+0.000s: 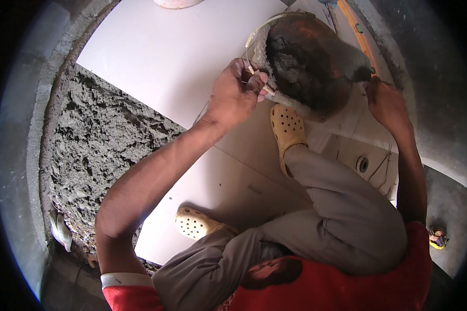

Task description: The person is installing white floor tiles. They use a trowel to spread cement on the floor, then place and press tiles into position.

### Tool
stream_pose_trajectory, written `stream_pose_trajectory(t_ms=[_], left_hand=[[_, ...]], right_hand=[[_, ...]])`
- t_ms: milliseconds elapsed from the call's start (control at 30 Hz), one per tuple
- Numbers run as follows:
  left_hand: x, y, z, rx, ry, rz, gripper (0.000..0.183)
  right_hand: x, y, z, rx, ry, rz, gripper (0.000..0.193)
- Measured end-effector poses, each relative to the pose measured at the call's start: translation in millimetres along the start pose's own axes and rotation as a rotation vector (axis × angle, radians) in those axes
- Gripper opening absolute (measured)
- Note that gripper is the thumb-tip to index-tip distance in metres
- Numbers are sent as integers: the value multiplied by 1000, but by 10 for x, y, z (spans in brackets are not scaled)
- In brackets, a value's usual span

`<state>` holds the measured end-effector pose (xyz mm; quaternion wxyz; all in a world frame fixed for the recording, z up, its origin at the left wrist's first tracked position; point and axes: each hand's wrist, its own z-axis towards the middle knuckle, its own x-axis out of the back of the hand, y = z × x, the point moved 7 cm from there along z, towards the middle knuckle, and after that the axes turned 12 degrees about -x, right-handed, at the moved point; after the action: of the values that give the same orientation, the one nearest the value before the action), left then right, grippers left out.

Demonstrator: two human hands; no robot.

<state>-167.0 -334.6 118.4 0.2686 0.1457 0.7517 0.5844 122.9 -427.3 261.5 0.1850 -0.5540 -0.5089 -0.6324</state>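
A round bucket of dark wet mortar stands in front of me, its rim crusted grey. My left hand is at the bucket's left rim, its fingers closed on a thin pale cord or wire handle that curves up along the rim. A thin line also runs down-left behind that wrist. On the bucket's right side my right hand is closed on what looks like a trowel. Its grey, smeared blade reaches over the right rim; the handle is hidden in my fist.
Large pale tiles lie around the bucket. Rough grey mortar covers the floor at left. My yellow clogs rest on tiles. An orange level-like bar leans at far right. A round drain sits below the bucket.
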Motion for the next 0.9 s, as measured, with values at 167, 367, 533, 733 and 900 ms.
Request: stream_pose_trajectory(t_ms=[167,367,533,733,900], left_hand=[[1,17,13,-52,-8,26,19],[8,-17,42,28,-8,20,20],[0,-12,66,-18,-7,-20,23],[-9,-19,50,-27,1,-60,23],[-5,-55,19,11,5,-60,24]], right_hand=[[-668,-157,103,105,-401,242,32],[-652,-315,-234,-183,-707,599,35],[-482,-687,-142,99,-711,572,37],[-648,-810,10,132,-776,567,39],[-622,-751,-52,59,-802,578,42]])
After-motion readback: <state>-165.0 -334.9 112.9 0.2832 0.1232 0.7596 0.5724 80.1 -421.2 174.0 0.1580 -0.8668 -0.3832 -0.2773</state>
